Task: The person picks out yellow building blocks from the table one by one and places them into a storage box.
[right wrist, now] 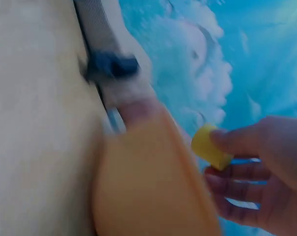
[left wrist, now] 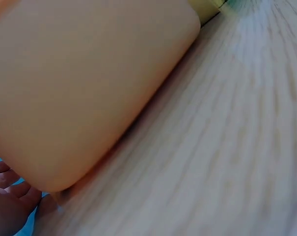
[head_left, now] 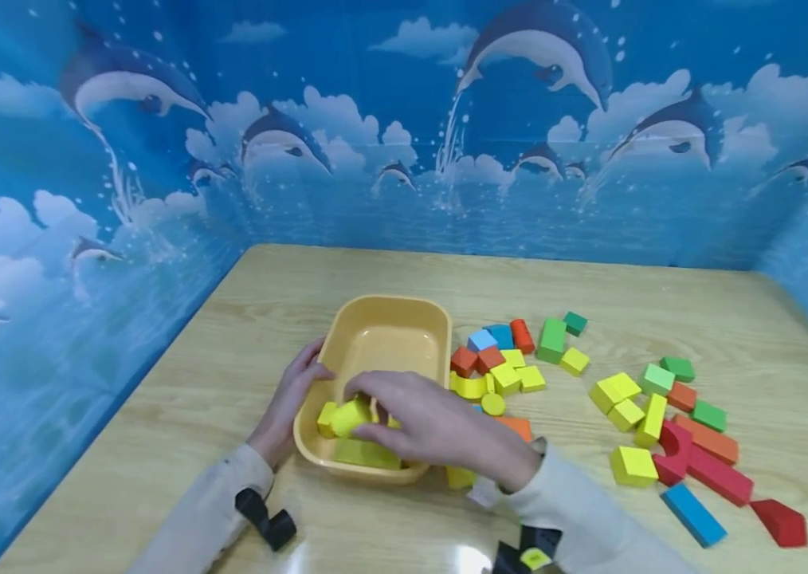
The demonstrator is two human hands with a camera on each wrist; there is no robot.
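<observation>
A tan plastic tub [head_left: 388, 344] sits on the table with several yellow blocks in its near end, among them a long block [head_left: 366, 454] along the near wall. My left hand [head_left: 294, 401] holds the tub's left side, its thumb over the rim. In the left wrist view, fingers [left wrist: 11, 189] show past the tub's lower corner. Over the near end of the tub, my right hand [head_left: 414, 418] pinches a yellow cylinder block [right wrist: 209, 147] between thumb and fingers. The hand hides some of the blocks below it.
Right of the tub lies a cluster of red, blue and yellow blocks [head_left: 507, 377]. Farther right, yellow, green, orange and red blocks are spread out, with a blue block [head_left: 694, 515] near the front. A dolphin-printed curtain [head_left: 404, 207] borders the table.
</observation>
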